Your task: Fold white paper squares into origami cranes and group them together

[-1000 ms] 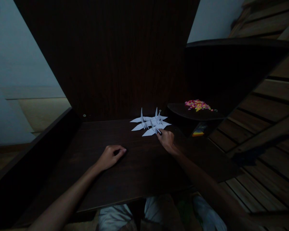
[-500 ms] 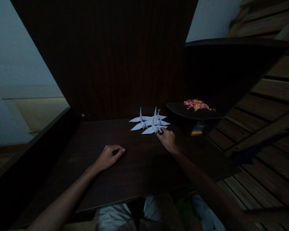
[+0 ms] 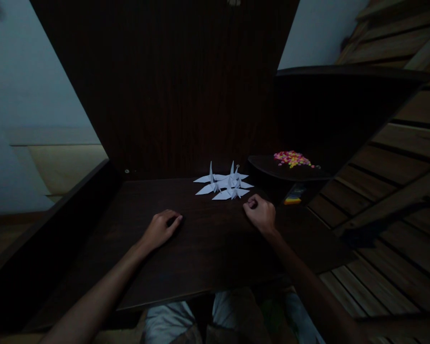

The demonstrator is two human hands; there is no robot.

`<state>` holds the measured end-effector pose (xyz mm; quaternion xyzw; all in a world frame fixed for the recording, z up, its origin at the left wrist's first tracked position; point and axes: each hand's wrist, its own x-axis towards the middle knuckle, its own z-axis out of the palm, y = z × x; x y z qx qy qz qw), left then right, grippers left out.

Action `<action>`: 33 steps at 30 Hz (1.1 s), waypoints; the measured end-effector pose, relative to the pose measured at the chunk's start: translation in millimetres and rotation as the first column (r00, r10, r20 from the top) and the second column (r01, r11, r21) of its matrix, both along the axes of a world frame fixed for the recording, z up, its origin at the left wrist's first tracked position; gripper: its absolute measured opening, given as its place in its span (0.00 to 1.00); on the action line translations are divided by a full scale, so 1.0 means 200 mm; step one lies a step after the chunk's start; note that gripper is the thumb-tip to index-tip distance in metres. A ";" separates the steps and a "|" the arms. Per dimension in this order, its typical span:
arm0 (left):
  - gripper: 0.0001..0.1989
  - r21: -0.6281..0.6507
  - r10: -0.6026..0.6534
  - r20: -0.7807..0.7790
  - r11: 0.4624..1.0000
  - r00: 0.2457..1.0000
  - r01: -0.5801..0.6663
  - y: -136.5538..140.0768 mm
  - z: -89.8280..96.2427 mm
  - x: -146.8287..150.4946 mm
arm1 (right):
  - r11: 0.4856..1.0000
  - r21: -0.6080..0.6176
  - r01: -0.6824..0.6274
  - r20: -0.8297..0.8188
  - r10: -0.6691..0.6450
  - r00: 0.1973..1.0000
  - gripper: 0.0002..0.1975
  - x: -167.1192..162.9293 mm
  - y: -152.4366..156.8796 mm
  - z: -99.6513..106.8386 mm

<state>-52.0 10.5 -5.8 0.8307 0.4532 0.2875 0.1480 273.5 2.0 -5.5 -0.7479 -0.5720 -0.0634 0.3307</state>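
Note:
Several white folded paper cranes (image 3: 232,192) stand bunched together on the dark wooden desk (image 3: 186,258), close to its back panel. Just to the right of the nearest crane is my right hand (image 3: 262,213), its fingers curled into a loose fist, apart from the paper, with nothing visible in it. My left hand (image 3: 161,228) rests on the desk left of the cranes. Its fingers are bent and the thumb and fingertips come together with nothing seen between them.
A pile of small pink, yellow and orange pieces (image 3: 293,158) lies on a rounded corner shelf (image 3: 268,168). Beneath it stands a small dark box with a yellow-orange strip (image 3: 293,200). A raised side board (image 3: 57,224) edges the desk on the left. Wooden slats (image 3: 390,229) are at right.
My right hand has let go of the nearest crane and drawn back to the right, fingers curled. My left hand has hardly moved. The view has shifted slightly.

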 end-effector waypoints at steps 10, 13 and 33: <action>0.16 0.142 0.090 -0.085 0.987 0.992 -0.078 0.04 -0.04 -0.06 | 0.841 0.174 -0.513 0.188 0.483 0.855 0.11 -0.20 -0.13 0.07; 0.19 0.131 0.082 -0.118 0.989 0.990 -0.066 0.02 -0.06 -0.05 | 0.758 0.126 -0.640 0.166 0.620 0.767 0.14 -0.28 -0.12 0.05; 0.27 0.005 -0.090 -0.307 0.995 0.947 0.097 -0.07 -0.15 -0.08 | 0.543 -0.250 -0.801 0.073 0.836 0.544 0.26 -0.41 -0.06 -0.15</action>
